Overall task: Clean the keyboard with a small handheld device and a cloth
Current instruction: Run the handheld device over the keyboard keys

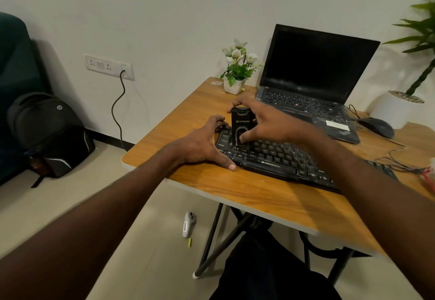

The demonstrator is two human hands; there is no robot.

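1. Forearms fill the near foreground, both reaching out over the wooden table [247, 196].
2. Laptop [313, 80], lid up and screen dark, stands just beyond the right hand; a mouse [376, 127] lies further to that hand's right, and a small pot of white flowers [236, 68] sits beyond both hands.
3. Keyboard [289, 160], black, lies directly under both hands, running off to the right.
4. Left hand [202, 145]: fingers spread and bent, tips on the keyboard's left end, thumb against its front edge. It looks to be bracing the board; nothing is held in it.
5. Right hand [261, 120]: closed around the small black handheld device [240, 126], fingers over its top and thumb near its lower front.
6. The device stands upright between the two hands, its lower end on the keys at the left part of the board.
7. Progress, as a judgement: device pass under way at the left end, with the rest of the keys and the cloth wipe left to do. No cloth can be made out.
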